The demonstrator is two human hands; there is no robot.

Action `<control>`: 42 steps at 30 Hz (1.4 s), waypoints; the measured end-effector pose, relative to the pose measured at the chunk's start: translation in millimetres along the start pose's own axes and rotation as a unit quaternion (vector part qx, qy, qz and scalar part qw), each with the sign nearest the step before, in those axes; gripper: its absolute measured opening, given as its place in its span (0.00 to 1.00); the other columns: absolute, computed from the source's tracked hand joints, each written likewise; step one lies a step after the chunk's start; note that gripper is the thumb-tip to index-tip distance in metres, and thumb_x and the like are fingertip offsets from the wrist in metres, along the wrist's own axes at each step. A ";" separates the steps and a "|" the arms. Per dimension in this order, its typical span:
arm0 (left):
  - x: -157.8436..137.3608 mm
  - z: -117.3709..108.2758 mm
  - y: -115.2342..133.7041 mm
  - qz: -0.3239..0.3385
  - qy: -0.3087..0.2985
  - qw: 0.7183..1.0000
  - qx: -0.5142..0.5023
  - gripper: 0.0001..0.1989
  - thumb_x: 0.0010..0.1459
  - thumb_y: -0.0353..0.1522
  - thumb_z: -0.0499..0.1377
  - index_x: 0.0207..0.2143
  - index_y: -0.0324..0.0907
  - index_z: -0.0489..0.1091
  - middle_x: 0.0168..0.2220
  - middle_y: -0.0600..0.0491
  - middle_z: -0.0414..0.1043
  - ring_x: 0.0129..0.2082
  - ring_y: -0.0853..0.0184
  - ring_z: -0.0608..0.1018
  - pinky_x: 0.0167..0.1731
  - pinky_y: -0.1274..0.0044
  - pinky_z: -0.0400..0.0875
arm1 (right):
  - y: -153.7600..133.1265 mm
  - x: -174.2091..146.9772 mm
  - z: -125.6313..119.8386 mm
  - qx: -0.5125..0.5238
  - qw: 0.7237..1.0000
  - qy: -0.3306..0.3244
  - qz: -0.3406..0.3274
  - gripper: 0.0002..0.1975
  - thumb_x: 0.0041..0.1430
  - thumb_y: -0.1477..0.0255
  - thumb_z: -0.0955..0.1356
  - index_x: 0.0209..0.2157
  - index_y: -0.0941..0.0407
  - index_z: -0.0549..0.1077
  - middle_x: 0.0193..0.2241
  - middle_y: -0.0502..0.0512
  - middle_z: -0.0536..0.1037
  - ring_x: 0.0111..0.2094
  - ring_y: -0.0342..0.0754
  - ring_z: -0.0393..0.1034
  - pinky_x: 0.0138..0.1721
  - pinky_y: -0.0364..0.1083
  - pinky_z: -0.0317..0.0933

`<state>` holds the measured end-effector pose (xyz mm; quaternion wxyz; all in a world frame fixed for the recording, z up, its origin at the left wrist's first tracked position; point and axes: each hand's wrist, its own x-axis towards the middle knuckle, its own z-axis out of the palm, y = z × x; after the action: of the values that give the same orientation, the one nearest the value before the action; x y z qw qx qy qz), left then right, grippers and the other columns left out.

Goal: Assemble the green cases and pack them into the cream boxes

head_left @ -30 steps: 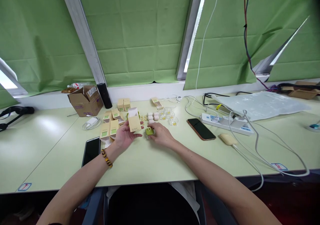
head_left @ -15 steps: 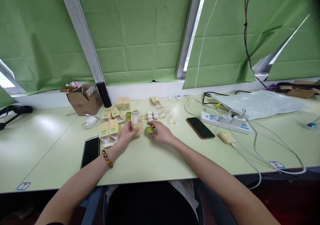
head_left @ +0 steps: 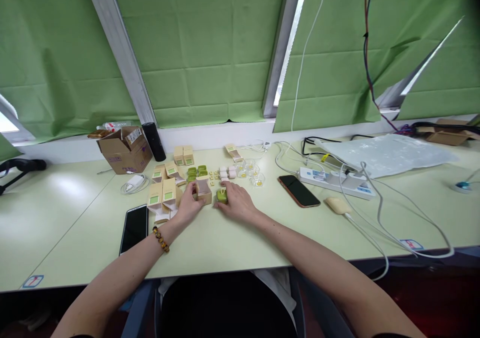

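Observation:
My left hand (head_left: pixel 189 205) is closed around the side of a small open cardboard box (head_left: pixel 205 198), whose opening is tipped up so its pale inside shows. Just to the right, my right hand (head_left: pixel 239 204) grips a small green container (head_left: pixel 221 195) with a pale loop on top. The container is apart from the box, close to the table. Behind the box lie several green pieces (head_left: pixel 192 171), small yellow pieces (head_left: pixel 212 179) and pale pink cylinders (head_left: pixel 227 172). Clear cups (head_left: pixel 258 180) with yellow bits stand to their right.
Several small boxes with green labels (head_left: pixel 169 192) stand left of my left hand, near a phone (head_left: pixel 134 228). Another phone (head_left: pixel 299 191), a power strip (head_left: pixel 335 183) and white cables are on the right. A brown carton (head_left: pixel 125 153) and a black cylinder (head_left: pixel 154 142) are at the back.
The cardboard box has tipped and come lower, so its inside shows more. My right hand has moved slightly left with the green container, nearer the box.

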<state>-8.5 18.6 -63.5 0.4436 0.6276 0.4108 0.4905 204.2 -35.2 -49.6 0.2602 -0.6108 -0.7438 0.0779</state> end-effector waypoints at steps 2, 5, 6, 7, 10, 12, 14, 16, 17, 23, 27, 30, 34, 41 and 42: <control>-0.4 -0.1 1.1 0.002 0.006 1.000 -0.017 0.29 0.44 0.23 0.70 0.50 0.45 0.72 0.48 0.48 0.78 0.50 0.56 0.77 0.55 0.63 0.69 | 2.8 2.0 2.2 0.040 0.999 -0.001 0.005 0.35 0.60 0.65 0.74 0.64 0.56 0.61 0.57 0.67 0.75 0.57 0.61 0.71 0.57 0.56 0.62; -0.3 0.9 3.9 -0.003 0.014 0.999 -0.046 0.29 0.42 0.20 0.70 0.48 0.44 0.73 0.45 0.50 0.78 0.48 0.58 0.78 0.54 0.64 0.69 | 8.9 8.5 -2.8 0.202 0.979 0.002 0.028 0.35 0.55 0.71 0.73 0.63 0.53 0.60 0.54 0.62 0.77 0.52 0.57 0.73 0.55 0.55 0.63; -0.4 1.6 5.1 -0.007 0.012 0.999 -0.045 0.29 0.41 0.20 0.70 0.48 0.43 0.73 0.45 0.50 0.79 0.47 0.58 0.78 0.54 0.64 0.69 | 10.3 10.7 -7.2 0.284 0.958 0.007 0.028 0.35 0.53 0.70 0.73 0.62 0.52 0.61 0.52 0.60 0.78 0.51 0.56 0.73 0.55 0.56 0.64; -0.5 2.3 6.2 -0.010 0.008 0.999 -0.040 0.29 0.41 0.20 0.70 0.48 0.43 0.72 0.45 0.49 0.79 0.47 0.58 0.78 0.54 0.64 0.70 | 11.1 12.3 -13.0 0.374 0.927 0.012 0.016 0.35 0.52 0.69 0.72 0.61 0.52 0.61 0.50 0.60 0.79 0.49 0.56 0.74 0.54 0.56 0.64; -1.3 4.1 7.9 -0.009 -0.009 0.999 -0.030 0.31 0.42 0.22 0.71 0.50 0.43 0.71 0.48 0.47 0.79 0.49 0.57 0.79 0.55 0.63 0.70 | 8.5 12.1 -37.1 0.618 0.786 -0.018 -0.026 0.34 0.51 0.62 0.71 0.60 0.51 0.61 0.48 0.60 0.79 0.50 0.58 0.75 0.54 0.59 0.65; -1.8 4.8 7.0 -0.006 -0.022 0.999 -0.038 0.32 0.42 0.23 0.71 0.51 0.43 0.70 0.50 0.47 0.78 0.51 0.57 0.78 0.57 0.62 0.69 | 4.1 8.2 -54.6 0.692 0.722 -0.017 -0.016 0.31 0.52 0.58 0.69 0.57 0.52 0.65 0.48 0.62 0.78 0.51 0.59 0.74 0.52 0.59 0.65; -2.3 5.3 5.4 -0.001 -0.033 0.999 -0.041 0.32 0.43 0.23 0.71 0.52 0.43 0.69 0.51 0.46 0.78 0.52 0.57 0.78 0.58 0.62 0.69 | -0.6 3.4 -68.9 0.722 0.691 -0.022 0.003 0.30 0.51 0.58 0.68 0.55 0.52 0.67 0.43 0.61 0.77 0.47 0.59 0.73 0.48 0.58 0.64; -2.9 5.5 4.0 0.007 -0.039 0.999 -0.036 0.31 0.44 0.24 0.71 0.52 0.43 0.69 0.51 0.46 0.78 0.52 0.57 0.78 0.59 0.61 0.68 | -4.1 -0.3 -77.7 0.735 0.677 -0.038 0.001 0.30 0.50 0.59 0.67 0.55 0.53 0.67 0.37 0.59 0.75 0.40 0.57 0.70 0.45 0.57 0.63; -3.3 5.6 3.6 0.010 -0.041 0.999 -0.033 0.31 0.44 0.24 0.71 0.52 0.43 0.70 0.51 0.46 0.77 0.52 0.57 0.78 0.59 0.61 0.68 | -5.3 -1.5 -80.1 0.736 0.675 -0.044 -0.002 0.31 0.49 0.58 0.66 0.55 0.53 0.67 0.35 0.58 0.74 0.38 0.56 0.69 0.44 0.56 0.62; -4.2 5.8 5.9 0.008 -0.052 0.998 -0.021 0.32 0.43 0.23 0.71 0.53 0.44 0.69 0.50 0.47 0.77 0.52 0.56 0.78 0.60 0.61 0.67 | -10.1 -2.8 -81.6 0.736 0.674 -0.064 -0.001 0.32 0.46 0.58 0.65 0.54 0.54 0.67 0.32 0.56 0.72 0.35 0.55 0.65 0.42 0.56 0.61; -4.5 6.0 9.8 0.002 -0.050 0.999 -0.021 0.33 0.43 0.26 0.73 0.53 0.44 0.68 0.49 0.47 0.77 0.52 0.55 0.77 0.59 0.60 0.66 | -12.3 -2.8 -82.0 0.748 0.659 -0.070 0.003 0.33 0.45 0.59 0.66 0.54 0.53 0.67 0.33 0.56 0.73 0.34 0.53 0.66 0.38 0.52 0.60; -6.2 5.6 14.2 0.018 -0.012 0.999 -0.023 0.35 0.45 0.29 0.75 0.55 0.46 0.67 0.51 0.46 0.74 0.54 0.54 0.75 0.59 0.61 0.64 | -11.1 -2.6 -81.6 0.741 0.667 -0.081 0.015 0.35 0.46 0.59 0.67 0.58 0.53 0.65 0.36 0.57 0.75 0.34 0.52 0.67 0.33 0.49 0.59; -9.8 4.2 22.5 0.092 0.027 0.995 -0.011 0.30 0.51 0.31 0.72 0.54 0.48 0.65 0.54 0.47 0.70 0.58 0.55 0.72 0.59 0.64 0.64 | -5.6 -1.2 -76.9 0.752 0.651 -0.100 -0.019 0.38 0.52 0.59 0.70 0.63 0.50 0.61 0.43 0.60 0.77 0.36 0.52 0.72 0.24 0.42 0.54; -16.6 3.4 37.3 0.164 0.004 0.985 0.055 0.18 0.58 0.32 0.67 0.50 0.48 0.71 0.54 0.47 0.71 0.60 0.54 0.71 0.64 0.62 0.61 | -7.1 0.5 -69.4 0.753 0.655 -0.063 -0.009 0.36 0.51 0.52 0.77 0.58 0.49 0.69 0.44 0.56 0.76 0.36 0.49 0.70 0.28 0.44 0.60; -16.8 3.4 38.2 0.163 0.003 0.985 0.058 0.17 0.57 0.32 0.67 0.49 0.48 0.72 0.54 0.46 0.72 0.60 0.53 0.71 0.65 0.61 0.61 | -8.1 1.2 -68.4 0.749 0.660 -0.053 -0.001 0.35 0.50 0.51 0.78 0.55 0.50 0.71 0.43 0.56 0.76 0.35 0.48 0.68 0.29 0.45 0.60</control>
<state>-5.2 -8.2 -31.5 0.3191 0.7092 0.3317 0.5340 230.1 -49.8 12.6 0.5899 -0.2037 -0.4473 0.6406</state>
